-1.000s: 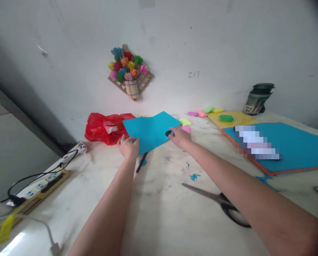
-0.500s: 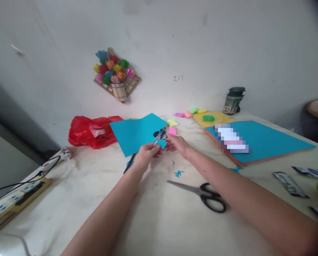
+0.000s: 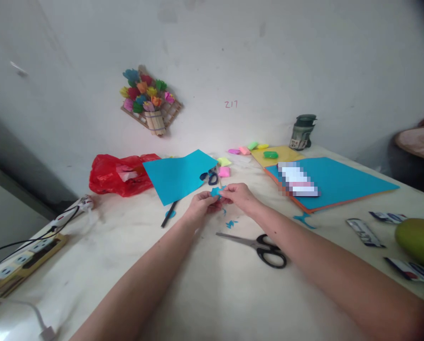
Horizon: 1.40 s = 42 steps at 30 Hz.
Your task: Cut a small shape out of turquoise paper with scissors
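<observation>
My left hand (image 3: 203,207) pinches a small blue paper cutout (image 3: 216,191) with a scalloped edge. My right hand (image 3: 239,195) has its thumb and fingertips closed on the cutout's right side. Just beyond the hands, small dark-handled scissors (image 3: 212,178) lie by the cut edge of a large blue paper sheet (image 3: 176,175). Nearer to me, large black-handled scissors (image 3: 268,251) rest on the table, blades pointing left. Blue paper scraps (image 3: 231,223) lie between those scissors and my hands. Left of my left hand, a black pen-like stick (image 3: 168,215) crosses a round blue piece.
A red plastic bag (image 3: 121,175) and a power strip (image 3: 27,258) are at the left. Pink clay-like packs (image 3: 224,171) sit behind my hands. On the right are stacked coloured sheets (image 3: 343,182), a blurred-out phone-like object, a bottle (image 3: 302,132) and a green fruit (image 3: 418,241).
My right hand has come away from the small scissors, which now lie on the table, and has closed on the cutout. The view has shifted slightly to the right.
</observation>
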### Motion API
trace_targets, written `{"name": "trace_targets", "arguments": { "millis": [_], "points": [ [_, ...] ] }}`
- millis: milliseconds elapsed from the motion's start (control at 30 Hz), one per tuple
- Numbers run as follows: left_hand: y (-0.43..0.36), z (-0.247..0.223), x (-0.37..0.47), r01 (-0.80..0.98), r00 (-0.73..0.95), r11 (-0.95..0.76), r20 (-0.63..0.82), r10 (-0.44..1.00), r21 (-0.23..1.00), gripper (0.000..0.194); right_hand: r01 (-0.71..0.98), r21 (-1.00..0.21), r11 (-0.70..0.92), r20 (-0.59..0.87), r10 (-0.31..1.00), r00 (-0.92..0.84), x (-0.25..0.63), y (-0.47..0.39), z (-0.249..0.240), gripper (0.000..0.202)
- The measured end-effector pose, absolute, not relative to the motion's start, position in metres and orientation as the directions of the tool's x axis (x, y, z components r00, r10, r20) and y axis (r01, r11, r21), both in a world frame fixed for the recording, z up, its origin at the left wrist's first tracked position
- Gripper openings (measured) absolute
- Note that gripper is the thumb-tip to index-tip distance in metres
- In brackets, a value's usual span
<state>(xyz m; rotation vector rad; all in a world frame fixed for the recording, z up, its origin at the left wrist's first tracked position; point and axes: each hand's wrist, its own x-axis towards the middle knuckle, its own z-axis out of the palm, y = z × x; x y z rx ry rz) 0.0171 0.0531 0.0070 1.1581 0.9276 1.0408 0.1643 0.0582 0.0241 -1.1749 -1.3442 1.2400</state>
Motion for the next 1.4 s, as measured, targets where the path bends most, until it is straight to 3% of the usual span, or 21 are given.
{"name": "trace_targets", "arguments": {
  "millis": [200,500,800,1000,1400],
  "points": [
    [0.051,0.001,0.023,-0.152,0.233,0.056,-0.02,0.972,0.987,0.026,-0.009,-1.0,-0.027,-0.026,0.994,-0.104,0.177,0.053,0.02,0.02],
    [0.054,0.002,0.018,-0.14,0.309,0.068,-0.022,0.951,0.988,0.025,-0.083,-0.997,0.012,0.022,0.992,-0.121,0.182,0.055,0.008,0.021],
    [0.057,0.002,0.014,-0.129,0.381,0.101,-0.045,0.924,0.986,0.021,-0.019,-0.999,0.051,0.052,0.995,-0.083,0.177,0.057,0.006,0.011],
    [0.054,0.008,0.012,-0.135,0.458,0.115,-0.041,0.888,0.984,0.034,-0.026,-0.995,0.093,0.095,0.992,-0.082,0.176,0.057,0.003,0.015],
    [0.058,-0.002,0.012,-0.181,0.346,0.104,-0.036,0.938,0.978,0.025,-0.04,-0.996,0.074,0.077,0.993,-0.086,0.176,0.055,0.004,0.015]
  ]
}}
